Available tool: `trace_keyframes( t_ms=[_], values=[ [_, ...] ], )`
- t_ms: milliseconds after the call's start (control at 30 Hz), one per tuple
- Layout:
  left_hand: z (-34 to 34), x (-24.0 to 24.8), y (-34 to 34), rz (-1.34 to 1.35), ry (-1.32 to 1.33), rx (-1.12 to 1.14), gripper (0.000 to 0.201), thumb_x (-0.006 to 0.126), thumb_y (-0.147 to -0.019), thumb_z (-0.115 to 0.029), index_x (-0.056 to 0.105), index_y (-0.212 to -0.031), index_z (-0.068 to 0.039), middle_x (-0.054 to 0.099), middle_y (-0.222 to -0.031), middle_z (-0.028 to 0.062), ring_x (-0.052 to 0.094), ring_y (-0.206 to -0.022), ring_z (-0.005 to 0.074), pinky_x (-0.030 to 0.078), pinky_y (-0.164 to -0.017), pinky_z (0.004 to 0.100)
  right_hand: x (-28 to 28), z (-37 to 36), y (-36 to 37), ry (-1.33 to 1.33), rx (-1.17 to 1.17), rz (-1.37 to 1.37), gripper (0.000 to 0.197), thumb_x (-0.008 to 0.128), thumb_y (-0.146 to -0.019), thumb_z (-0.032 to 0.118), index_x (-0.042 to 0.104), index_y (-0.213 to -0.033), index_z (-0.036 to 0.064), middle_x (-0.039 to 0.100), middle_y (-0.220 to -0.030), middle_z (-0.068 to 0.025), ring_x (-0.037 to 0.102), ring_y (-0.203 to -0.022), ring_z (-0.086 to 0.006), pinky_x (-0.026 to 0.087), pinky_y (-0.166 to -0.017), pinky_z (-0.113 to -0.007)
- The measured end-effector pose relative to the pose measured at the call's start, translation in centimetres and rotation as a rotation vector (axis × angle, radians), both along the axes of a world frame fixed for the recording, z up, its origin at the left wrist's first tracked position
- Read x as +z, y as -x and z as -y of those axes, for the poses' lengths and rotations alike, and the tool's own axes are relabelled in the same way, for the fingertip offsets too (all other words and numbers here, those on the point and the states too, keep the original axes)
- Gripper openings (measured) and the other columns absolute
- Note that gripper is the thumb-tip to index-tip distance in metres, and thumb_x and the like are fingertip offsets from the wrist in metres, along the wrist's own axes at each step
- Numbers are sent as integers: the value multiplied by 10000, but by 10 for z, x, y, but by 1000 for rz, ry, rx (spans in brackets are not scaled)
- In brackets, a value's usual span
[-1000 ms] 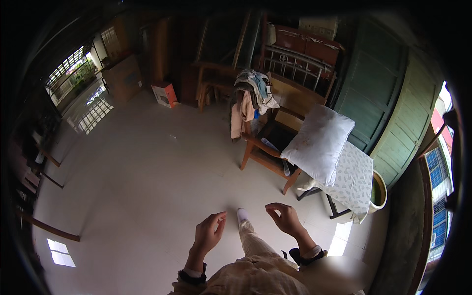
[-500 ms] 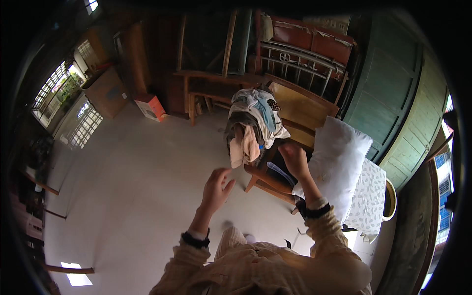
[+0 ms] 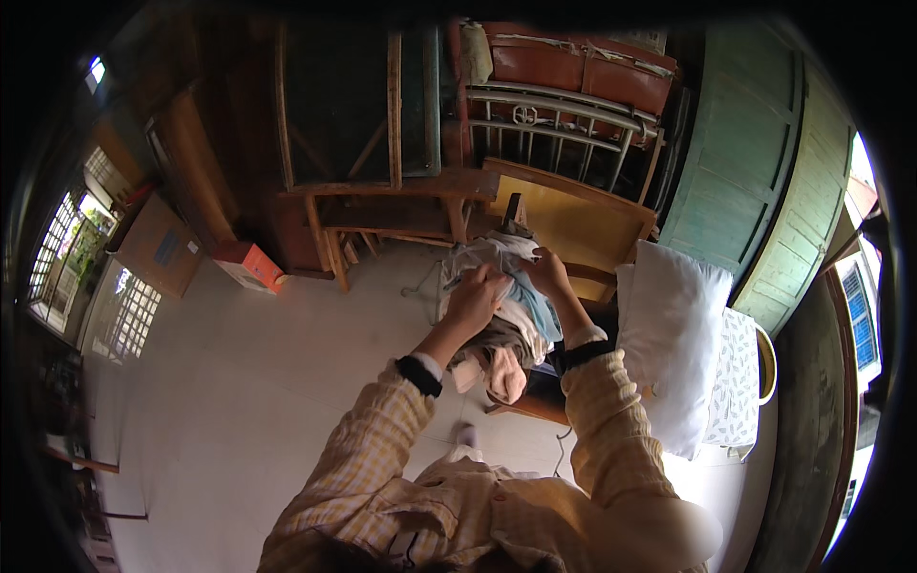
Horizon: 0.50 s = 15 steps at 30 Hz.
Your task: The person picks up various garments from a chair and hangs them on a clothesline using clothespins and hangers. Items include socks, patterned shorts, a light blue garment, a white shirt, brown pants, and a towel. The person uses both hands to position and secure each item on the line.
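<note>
Since half a second ago, the left hand [image 3: 475, 302] and right hand [image 3: 552, 278] have moved over the clothes pile [image 3: 516, 329]; fingers look narrow, but I cannot tell whether they grip it.

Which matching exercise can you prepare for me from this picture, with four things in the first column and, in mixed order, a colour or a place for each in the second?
Things:
1. pile of clothes
2. pillow
3. smaller carton
4. tall panels

Colour or place:
A. green
B. orange-red
C. at the left hand and right hand
D. plain white

Right pairs: 1-C, 2-D, 3-B, 4-A
</note>
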<state>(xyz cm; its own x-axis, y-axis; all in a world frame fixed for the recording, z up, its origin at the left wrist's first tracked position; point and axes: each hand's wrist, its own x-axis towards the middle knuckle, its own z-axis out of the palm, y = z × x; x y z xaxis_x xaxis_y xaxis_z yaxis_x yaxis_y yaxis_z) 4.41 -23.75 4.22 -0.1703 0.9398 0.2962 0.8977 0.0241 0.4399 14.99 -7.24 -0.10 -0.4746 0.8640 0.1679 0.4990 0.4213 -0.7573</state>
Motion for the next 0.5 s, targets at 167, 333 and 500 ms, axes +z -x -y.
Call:
trace_keyframes(
  t_ms=[167, 333, 500],
  values=[
    [8, -14, 29, 473, -234, -3, 306, 704, -757, -118, 570, -1022, -44, 568, -990, 132, 616, -836, 239, 521, -696, 330, 0, 3, 7, 96, 53, 12, 458, 731, -711, 386, 668, -967, 12, 661, -912, -188, 638, -915, -306, 487, -771, -394],
    [41, -12, 77, 1214, -549, 398, 257, 538, -864, -213, 511, -1043, -31, 567, -896, 69, 593, -723, 147, 517, -643, 284, 48, 49, 17, -403, 27, -121, 216, 678, -714, 113, 637, -924, 77, 592, -895, -149, 580, -855, -339, 458, -745, -422],
    [107, -2, 93, 1454, -814, 562, 229, 560, -845, -198, 503, -1017, -59, 538, -956, 45, 539, -801, 128, 491, -727, 300, 95, 104, 17, -663, 99, -176, 198, 595, -775, 27, 556, -966, 62, 557, -902, -133, 553, -845, -333, 443, -752, -409]
  ],
)
